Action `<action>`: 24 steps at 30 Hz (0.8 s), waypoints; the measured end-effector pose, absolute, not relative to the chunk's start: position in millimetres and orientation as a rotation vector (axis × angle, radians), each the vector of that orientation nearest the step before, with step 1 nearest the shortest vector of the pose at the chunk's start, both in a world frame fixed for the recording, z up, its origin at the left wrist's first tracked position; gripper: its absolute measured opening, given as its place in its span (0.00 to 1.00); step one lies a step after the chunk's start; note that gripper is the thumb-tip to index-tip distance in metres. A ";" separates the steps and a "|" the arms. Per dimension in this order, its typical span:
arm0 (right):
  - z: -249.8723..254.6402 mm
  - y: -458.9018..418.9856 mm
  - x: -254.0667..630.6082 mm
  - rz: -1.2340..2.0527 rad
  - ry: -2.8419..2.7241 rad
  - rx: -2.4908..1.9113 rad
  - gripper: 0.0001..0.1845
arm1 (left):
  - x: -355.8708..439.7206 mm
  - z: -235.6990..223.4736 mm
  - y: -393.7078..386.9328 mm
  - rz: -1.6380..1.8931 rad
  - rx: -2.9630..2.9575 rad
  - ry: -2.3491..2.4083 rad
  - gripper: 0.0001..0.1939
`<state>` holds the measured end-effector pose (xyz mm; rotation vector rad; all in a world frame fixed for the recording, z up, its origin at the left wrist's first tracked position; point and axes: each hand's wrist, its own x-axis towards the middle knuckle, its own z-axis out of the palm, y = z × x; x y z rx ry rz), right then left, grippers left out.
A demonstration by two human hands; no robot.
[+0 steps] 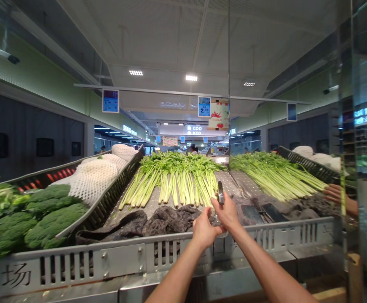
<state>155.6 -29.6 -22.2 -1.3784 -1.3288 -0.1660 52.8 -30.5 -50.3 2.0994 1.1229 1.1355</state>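
Note:
Both hands are together at the front of the celery display, around a clear spray bottle with a black top [221,193]. My right hand [227,212] is closed round its upper part, below the black top. Lower down, my left hand [204,227] is closed against the bottle's side. Most of the clear body is hidden by the fingers; only its rounded bottom shows. Just beyond the hands lies a row of celery [177,181], leaves at the back and stalks toward me. Dark crumpled cloth [173,221] lies between the stalks and the front rail.
A grey slotted rail [123,256] runs along the front. To the left are broccoli [50,214] and vegetables in white foam netting [95,174] in a black crate. A mirrored panel [284,139] at right reflects the celery and a hand. Price signs [204,107] hang overhead.

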 end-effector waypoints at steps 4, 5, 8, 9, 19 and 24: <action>-21.2 -29.8 158.3 -0.225 -1.327 -1.444 0.16 | 55.0 -49.5 -32.4 1.131 2.092 1.159 0.34; -20.9 -29.9 158.5 -0.236 -1.323 -1.466 0.16 | 55.5 -49.7 -32.5 1.130 2.096 1.157 0.34; -20.6 -31.0 157.7 -0.259 -1.311 -1.501 0.16 | 56.7 -50.8 -32.1 1.132 2.097 1.143 0.35; -20.8 -31.4 157.0 -0.258 -1.306 -1.499 0.16 | 57.1 -51.1 -32.0 1.136 2.091 1.141 0.35; -22.7 -33.2 156.1 -0.221 -1.320 -1.418 0.18 | 58.7 -50.1 -37.6 1.131 2.080 1.199 0.35; -18.1 -34.9 156.4 -0.245 -1.325 -1.358 0.18 | 59.1 -46.7 -38.1 1.146 2.100 1.200 0.35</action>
